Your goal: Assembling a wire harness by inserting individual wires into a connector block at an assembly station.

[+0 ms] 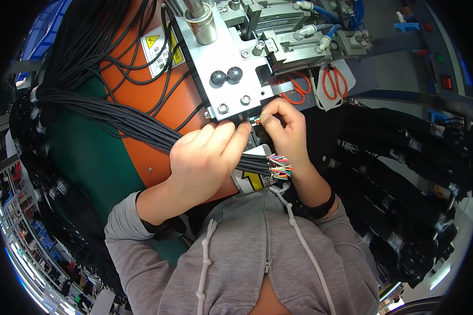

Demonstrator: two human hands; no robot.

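My left hand (205,152) is closed around a bundle of black cables (142,126), its thumb and forefinger reaching to the front edge of a metal machine (231,58). Out past the palm, the cables end in stripped tips with several thin coloured wires (279,169). Thumb and forefinger of my right hand (286,131) pinch the small coloured wires of one cable end (255,120), just under the machine's plate. My left fingertips are close beside those wires. The fingers partly hide what lies between them.
Two black ball knobs (226,77) stand on the machine plate, with metal cylinders and blue air hoses (328,37) behind. Red-handled scissors (335,84) lie at the right. Loose black cables cross the orange surface (157,100). More bundled black cables (404,184) hang at the right.
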